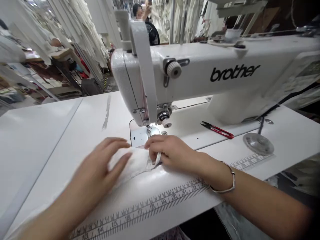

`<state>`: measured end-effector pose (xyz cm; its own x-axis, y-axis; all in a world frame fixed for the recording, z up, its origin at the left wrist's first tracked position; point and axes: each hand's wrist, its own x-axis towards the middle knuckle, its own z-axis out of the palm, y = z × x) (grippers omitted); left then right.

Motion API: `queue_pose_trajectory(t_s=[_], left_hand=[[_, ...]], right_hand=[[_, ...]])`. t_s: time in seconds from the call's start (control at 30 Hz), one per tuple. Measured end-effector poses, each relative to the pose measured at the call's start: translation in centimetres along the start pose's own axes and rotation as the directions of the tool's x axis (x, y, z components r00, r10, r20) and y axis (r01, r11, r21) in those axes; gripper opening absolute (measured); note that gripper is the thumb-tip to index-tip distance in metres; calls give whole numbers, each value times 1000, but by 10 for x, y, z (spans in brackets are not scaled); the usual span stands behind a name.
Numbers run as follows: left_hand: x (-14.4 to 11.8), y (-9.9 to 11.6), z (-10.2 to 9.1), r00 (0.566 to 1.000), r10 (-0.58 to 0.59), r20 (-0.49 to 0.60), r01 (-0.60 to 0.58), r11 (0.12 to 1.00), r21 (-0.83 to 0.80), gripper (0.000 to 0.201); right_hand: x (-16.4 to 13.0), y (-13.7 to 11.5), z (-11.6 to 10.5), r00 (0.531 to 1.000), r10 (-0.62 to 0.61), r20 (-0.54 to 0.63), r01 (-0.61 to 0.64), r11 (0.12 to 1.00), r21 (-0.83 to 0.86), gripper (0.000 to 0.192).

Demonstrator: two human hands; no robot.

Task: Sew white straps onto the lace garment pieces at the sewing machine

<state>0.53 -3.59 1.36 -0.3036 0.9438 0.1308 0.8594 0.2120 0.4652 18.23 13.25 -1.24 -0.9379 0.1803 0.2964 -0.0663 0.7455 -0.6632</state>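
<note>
A piece of white fabric (136, 161) lies flat on the table just in front of the sewing machine's needle plate (139, 137). Over its left part my left hand (105, 163) is spread, thumb and fingers apart, slightly blurred. My right hand (172, 150) has its fingers curled at the fabric's right edge, pinching it; a narrow white strip sticks out between the fingers. Directly behind this hand stand the presser foot and needle (149, 130) of the white sewing machine (192, 66). The fingertips under my right hand are partly hidden.
Red-handled thread snips (217, 129) lie on the machine bed to the right. Beyond them sits a round translucent disc (258, 144). A printed ruler (160, 204) runs along the table's front edge. White garments hang behind, with a person (138, 12) in the background.
</note>
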Motion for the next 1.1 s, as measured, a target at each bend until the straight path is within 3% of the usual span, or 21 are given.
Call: queue_pose_trajectory(t_s=[0.1, 0.17, 0.23, 0.37, 0.47, 0.57, 0.67, 0.73, 0.8, 0.9, 1.1], left_hand=[[31, 2, 25, 994, 29, 104, -26, 999, -30, 38], [38, 0, 31, 984, 64, 167, -54, 996, -66, 32], [36, -3, 30, 974, 74, 213, -49, 992, -119, 30], [28, -12, 22, 966, -13, 260, 78, 968, -240, 26], [23, -11, 22, 987, -16, 162, 71, 938, -338, 21], [17, -2, 25, 997, -67, 44, 79, 905, -418, 19], [13, 5, 25, 989, -147, 20, 142, 903, -406, 23], [15, 5, 24, 995, -79, 62, 96, 932, -351, 26], [18, 3, 21, 994, 54, 91, -24, 954, -298, 20], [23, 0, 18, 986, 166, 24, -155, 954, -255, 14], [15, 9, 6, 987, 25, -156, -55, 981, -187, 10]], right_hand=[[3, 3, -9, 987, 139, -77, -138, 990, 14, 31], [5, 4, -12, 970, 208, -129, -208, 978, 14, 30], [6, 3, -15, 956, 256, -140, -253, 967, 44, 30], [8, -6, -18, 939, 331, -97, -306, 929, 209, 25], [6, -12, -16, 936, 350, -42, -337, 924, 183, 32], [5, -11, -9, 958, 286, -9, -282, 948, 146, 41], [6, -8, -2, 973, 229, 17, -227, 947, 228, 26], [8, -6, 2, 960, 279, 32, -270, 882, 385, 13], [8, -5, 4, 933, 352, 73, -324, 735, 595, 15], [8, -6, 6, 917, 372, 142, -344, 562, 752, 20], [8, -6, 9, 889, 449, 87, -372, 600, 709, 12]])
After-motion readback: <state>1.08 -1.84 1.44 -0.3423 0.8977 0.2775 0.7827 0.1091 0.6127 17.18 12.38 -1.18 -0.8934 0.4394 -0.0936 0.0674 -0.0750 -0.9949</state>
